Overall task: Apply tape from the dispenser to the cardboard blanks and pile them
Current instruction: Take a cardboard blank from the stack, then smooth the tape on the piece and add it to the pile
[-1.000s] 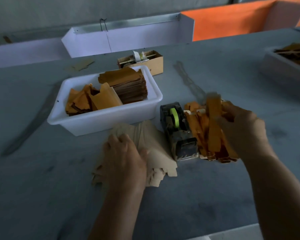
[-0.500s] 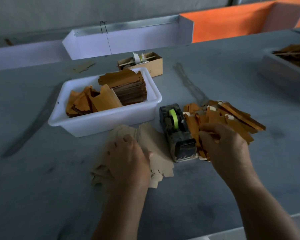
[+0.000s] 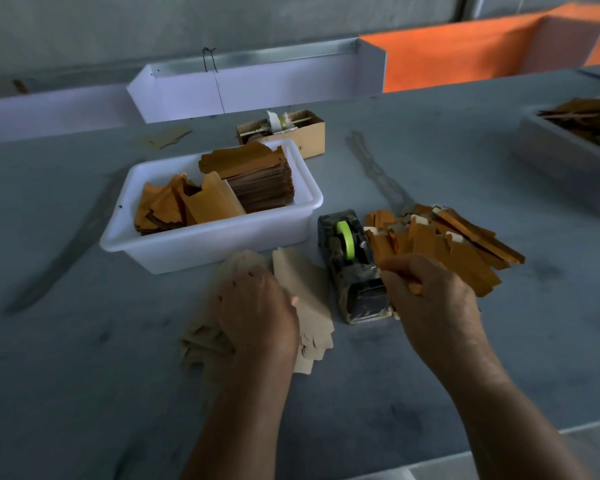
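Tape is what we reach for next: the dispenser (image 3: 355,268) sits between our hands, its long axis running away from us and its cutter end nearest. Our right hand (image 3: 430,299) is touching that near end, fingers curled; whether it pinches tape we cannot tell. Our left hand (image 3: 257,313) presses flat on the pale blanks (image 3: 302,292) just left of the dispenser. Beyond the right hand, the pile of taped orange blanks (image 3: 447,247) lies beside the dispenser.

Two hands (image 3: 257,313); one tape dispenser (image 3: 352,268); two tubs (image 3: 208,244); one cardboard box (image 3: 291,131).
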Available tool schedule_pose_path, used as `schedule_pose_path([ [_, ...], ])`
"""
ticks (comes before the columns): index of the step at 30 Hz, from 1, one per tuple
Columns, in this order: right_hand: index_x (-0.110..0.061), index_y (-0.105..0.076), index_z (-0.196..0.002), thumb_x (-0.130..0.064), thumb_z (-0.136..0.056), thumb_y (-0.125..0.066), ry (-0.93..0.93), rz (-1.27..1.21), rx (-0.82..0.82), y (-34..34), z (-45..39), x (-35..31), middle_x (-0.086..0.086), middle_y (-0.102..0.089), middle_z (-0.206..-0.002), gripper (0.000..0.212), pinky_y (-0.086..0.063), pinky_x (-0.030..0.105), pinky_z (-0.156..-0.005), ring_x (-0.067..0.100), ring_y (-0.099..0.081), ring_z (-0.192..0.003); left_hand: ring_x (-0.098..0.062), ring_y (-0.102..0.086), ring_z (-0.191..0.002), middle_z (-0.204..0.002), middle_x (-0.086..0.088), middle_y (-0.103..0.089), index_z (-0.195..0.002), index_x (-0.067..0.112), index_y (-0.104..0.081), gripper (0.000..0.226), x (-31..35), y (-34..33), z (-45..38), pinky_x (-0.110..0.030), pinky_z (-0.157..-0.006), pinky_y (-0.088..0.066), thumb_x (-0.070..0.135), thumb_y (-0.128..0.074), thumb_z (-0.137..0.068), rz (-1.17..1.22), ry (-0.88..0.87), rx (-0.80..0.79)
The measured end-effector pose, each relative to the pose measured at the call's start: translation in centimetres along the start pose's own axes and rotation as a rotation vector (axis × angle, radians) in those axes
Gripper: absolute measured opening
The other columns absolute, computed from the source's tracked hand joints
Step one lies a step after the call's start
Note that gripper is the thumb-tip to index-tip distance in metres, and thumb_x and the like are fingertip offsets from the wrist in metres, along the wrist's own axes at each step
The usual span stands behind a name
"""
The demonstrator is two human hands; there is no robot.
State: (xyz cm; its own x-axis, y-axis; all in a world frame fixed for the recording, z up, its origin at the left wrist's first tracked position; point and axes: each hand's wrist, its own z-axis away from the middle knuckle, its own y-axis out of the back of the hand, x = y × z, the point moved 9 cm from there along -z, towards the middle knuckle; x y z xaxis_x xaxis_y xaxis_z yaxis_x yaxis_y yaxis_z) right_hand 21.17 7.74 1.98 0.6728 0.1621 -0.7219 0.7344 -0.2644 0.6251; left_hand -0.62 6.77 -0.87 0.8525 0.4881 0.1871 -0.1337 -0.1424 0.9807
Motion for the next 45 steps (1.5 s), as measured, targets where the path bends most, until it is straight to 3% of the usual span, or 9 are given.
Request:
schedule_pose_path([
  [10,-0.018,-0.067,-0.096,-0.016,-0.093,-0.056,0.021,-0.022,0.067,0.6,0.9,-0.7,-0.014,-0.053,-0.079,0.012,-0.037,0.007,-0.050,-0.004,-0.051,-0.068,-0.023,-0.058,-0.092,-0.101,-0.008,-0.066,-0.105,0.013,-0.068,0.025,-2.1,3.7,-0.2,-0.033,-0.079,-0.044,0.025,-0.046,-0.099,0.403,-0.054,0.118],
  [13,-0.020,-0.067,-0.096,-0.016,-0.092,-0.057,0.018,-0.118,0.077,0.3,1.5,-1.3,-0.019,-0.053,-0.076,0.011,-0.041,0.001,-0.061,-0.003,-0.053,-0.065,-0.021,-0.056,-0.075,-0.082,-0.005,-0.065,-0.078,0.015,-0.063,0.022,-3.2,5.8,0.7,-0.032,-0.064,-0.042,0.023,-0.053,-0.096,0.663,-0.062,0.197],
  [19,-0.023,-0.063,-0.111,-0.041,-0.087,-0.053,-0.150,-0.446,-0.221,-3.7,2.7,-2.0,-0.009,-0.065,-0.090,0.032,-0.055,0.020,-0.067,0.004,-0.063,-0.082,-0.035,-0.069,-0.087,-0.082,-0.012,-0.074,-0.077,0.014,-0.072,0.019,-2.8,2.8,2.7,-0.056,-0.089,-0.052,0.017,-0.060,-0.091,1.193,0.042,-0.282],
  [24,-0.020,-0.064,-0.103,-0.028,-0.086,-0.061,-0.414,-0.730,-0.387,-6.7,4.3,-1.1,-0.001,-0.063,-0.098,0.019,-0.056,0.027,-0.063,0.015,-0.061,-0.090,-0.040,-0.068,-0.086,-0.086,-0.012,-0.074,-0.089,0.013,-0.072,0.017,-1.5,1.7,3.7,-0.062,-0.079,-0.053,0.028,-0.071,-0.080,1.261,0.035,-0.410],
  [27,-0.018,-0.067,-0.092,-0.021,-0.087,-0.061,-0.448,-0.786,-0.399,-7.3,4.8,-0.6,0.003,-0.066,-0.093,0.009,-0.055,0.035,-0.076,0.020,-0.061,-0.092,-0.024,-0.070,-0.076,-0.081,0.001,-0.075,-0.098,0.020,-0.070,0.040,-0.9,1.0,4.1,-0.042,-0.064,-0.054,0.035,-0.079,-0.062,1.224,0.062,-0.400],
  [30,-0.016,-0.068,-0.088,-0.019,-0.087,-0.061,-0.455,-0.805,-0.402,-7.4,4.8,-0.2,0.002,-0.068,-0.088,0.007,-0.053,0.034,-0.073,0.020,-0.061,-0.087,0.000,-0.065,-0.063,-0.073,0.009,-0.072,-0.092,0.024,-0.066,0.022,-0.9,0.2,4.1,-0.021,-0.053,-0.049,0.025,-0.079,-0.073,1.200,0.117,-0.346],
  [37,-0.016,-0.069,-0.080,-0.016,-0.084,-0.065,-0.454,-0.772,-0.380,-7.0,4.9,1.0,0.000,-0.067,-0.078,0.006,-0.050,0.034,-0.069,0.016,-0.059,-0.078,0.002,-0.064,-0.057,-0.064,0.018,-0.069,-0.086,0.024,-0.065,0.020,-0.4,-1.6,4.1,-0.014,-0.043,-0.045,0.023,-0.080,-0.073,1.227,0.160,-0.350],
  [41,-0.019,-0.068,-0.076,-0.016,-0.083,-0.065,-0.412,-0.724,-0.341,-6.2,4.7,1.2,-0.008,-0.066,-0.069,0.009,-0.047,0.027,-0.064,0.006,-0.058,-0.069,-0.020,-0.069,-0.076,-0.075,0.002,-0.073,-0.094,0.019,-0.068,0.024,-0.1,-2.3,4.2,-0.034,-0.061,-0.053,0.019,-0.079,-0.073,1.259,0.173,-0.391],
  [45,-0.028,-0.065,-0.077,-0.020,-0.082,-0.067,-0.285,-0.551,-0.272,-5.2,4.3,0.7,-0.014,-0.066,-0.068,0.010,-0.045,0.014,-0.055,-0.002,-0.059,-0.065,-0.015,-0.068,-0.077,-0.075,0.005,-0.073,-0.089,0.021,-0.067,0.016,-0.3,-2.3,4.3,-0.027,-0.067,-0.050,0.020,-0.077,-0.077,1.270,0.181,-0.384],
])
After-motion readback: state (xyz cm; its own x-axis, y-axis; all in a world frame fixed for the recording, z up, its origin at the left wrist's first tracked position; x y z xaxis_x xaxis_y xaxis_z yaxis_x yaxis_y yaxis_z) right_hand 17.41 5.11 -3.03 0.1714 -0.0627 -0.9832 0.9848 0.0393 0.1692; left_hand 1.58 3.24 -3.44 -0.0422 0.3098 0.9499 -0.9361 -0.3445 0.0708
